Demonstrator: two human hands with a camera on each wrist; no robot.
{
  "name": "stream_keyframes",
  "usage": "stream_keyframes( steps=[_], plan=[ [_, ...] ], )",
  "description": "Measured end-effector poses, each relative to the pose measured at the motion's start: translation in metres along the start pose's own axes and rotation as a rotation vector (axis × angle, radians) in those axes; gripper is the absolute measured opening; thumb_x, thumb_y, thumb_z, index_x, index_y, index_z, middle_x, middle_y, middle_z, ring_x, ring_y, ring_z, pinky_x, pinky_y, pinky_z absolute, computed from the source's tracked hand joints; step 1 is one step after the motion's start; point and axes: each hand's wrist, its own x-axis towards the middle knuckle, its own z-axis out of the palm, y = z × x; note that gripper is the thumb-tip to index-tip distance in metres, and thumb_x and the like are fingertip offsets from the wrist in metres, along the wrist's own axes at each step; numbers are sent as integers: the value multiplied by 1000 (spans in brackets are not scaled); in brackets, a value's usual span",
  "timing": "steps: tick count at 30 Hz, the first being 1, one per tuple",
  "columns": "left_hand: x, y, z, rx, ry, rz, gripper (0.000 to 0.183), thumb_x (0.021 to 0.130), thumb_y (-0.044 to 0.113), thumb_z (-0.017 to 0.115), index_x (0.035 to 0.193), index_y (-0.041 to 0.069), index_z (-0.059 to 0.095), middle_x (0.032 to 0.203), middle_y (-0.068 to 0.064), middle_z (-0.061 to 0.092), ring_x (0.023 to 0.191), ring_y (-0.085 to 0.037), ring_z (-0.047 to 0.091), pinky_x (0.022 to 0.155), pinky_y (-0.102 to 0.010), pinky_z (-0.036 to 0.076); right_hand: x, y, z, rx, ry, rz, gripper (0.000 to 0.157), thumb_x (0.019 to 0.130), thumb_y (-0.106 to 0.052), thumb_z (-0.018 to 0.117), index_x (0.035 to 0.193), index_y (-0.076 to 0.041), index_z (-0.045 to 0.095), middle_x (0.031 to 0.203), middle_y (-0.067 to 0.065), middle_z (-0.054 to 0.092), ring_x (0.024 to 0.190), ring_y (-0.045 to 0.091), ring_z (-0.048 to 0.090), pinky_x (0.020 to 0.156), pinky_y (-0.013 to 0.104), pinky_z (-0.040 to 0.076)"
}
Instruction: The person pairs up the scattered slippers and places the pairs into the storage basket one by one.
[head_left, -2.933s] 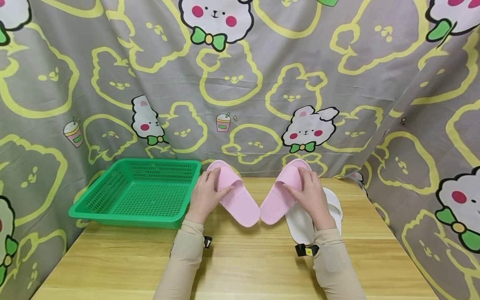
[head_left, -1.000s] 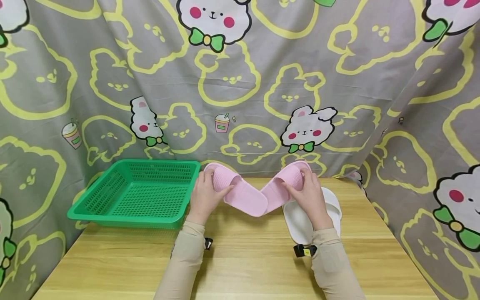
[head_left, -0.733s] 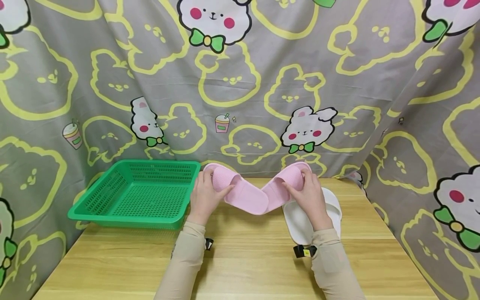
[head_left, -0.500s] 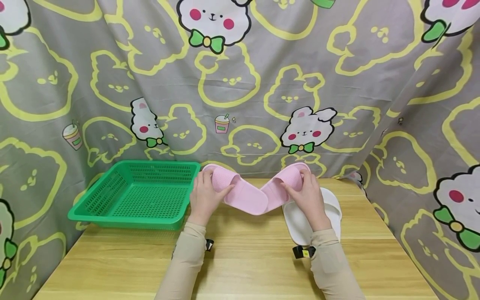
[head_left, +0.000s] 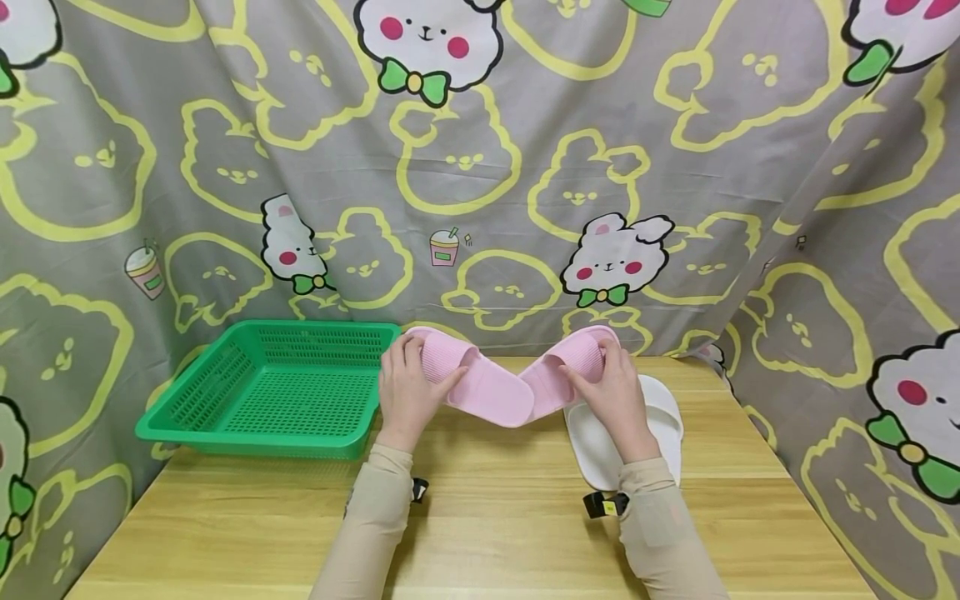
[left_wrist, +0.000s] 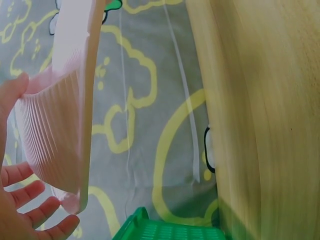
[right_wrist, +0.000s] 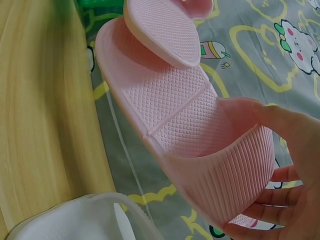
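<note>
My left hand [head_left: 411, 396] grips a pink slide slipper [head_left: 491, 393] by its ribbed strap, thumb at the strap's edge. A matching pink slipper [head_left: 547, 390] is held the same way in my right hand [head_left: 617, 396]. Both slippers are off the table, toes outward and heels together in a V. In the right wrist view, the left slipper's heel [right_wrist: 162, 30] lies over the right slipper's heel end. The left wrist view shows the left slipper [left_wrist: 52, 132] edge-on, clear of the tabletop. White slippers [head_left: 596, 442] lie below my right hand, partly hidden by it.
A green mesh basket [head_left: 247, 438] with nothing in it stands at the left of the wooden table [head_left: 480, 525]. Behind and at both sides hangs a grey patterned curtain [head_left: 517, 192]. Black wrist straps [head_left: 603, 503] sit at my wrists.
Since the earliest frame, the pink slippers' heels have swung up and inward, and the left heel came over the right one. Over the last half second both shifted only slightly.
</note>
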Motion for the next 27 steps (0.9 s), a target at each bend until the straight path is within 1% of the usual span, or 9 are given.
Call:
stream_keyframes(
  steps=[6,10,12,18,22,27],
  plan=[
    [2,-1,0,-23,-13,-11,85,66,62,80,122,3,52,132,-18,49,121,-37,46,101,-49,45,-1,-1,0,6,-6,12,71,78,-45,78,127,-5,46,110,22,54,101,37,52,85,55,49],
    [2,-1,0,-39,27,5,86,65,59,82,121,2,52,132,-21,50,121,-38,48,102,-49,46,-1,-3,0,7,-2,24,72,78,-47,77,127,-5,46,113,23,54,104,38,53,87,56,49],
    [2,-1,0,-51,39,3,85,65,57,83,120,1,52,133,-22,49,121,-39,49,103,-50,46,-2,-3,0,5,1,28,73,78,-48,77,127,-5,46,115,23,55,105,39,53,88,57,48],
    [2,1,-2,-61,27,-39,84,66,57,83,119,-1,51,138,-24,46,124,-40,49,102,-51,48,-1,-3,1,-1,12,38,73,78,-50,76,127,-5,45,115,22,55,105,38,53,88,56,48],
    [2,1,-3,-54,23,-63,84,67,58,82,118,-2,51,141,-25,44,126,-41,47,103,-52,47,-2,-3,2,2,17,39,73,79,-50,76,127,-4,45,114,22,55,103,38,54,87,56,49],
    [1,3,-3,-46,38,-75,85,67,58,81,119,-2,51,142,-25,44,126,-41,47,103,-52,47,-2,-4,3,10,35,23,75,78,-48,77,129,-4,45,116,23,55,102,39,55,86,56,50]
  ],
)
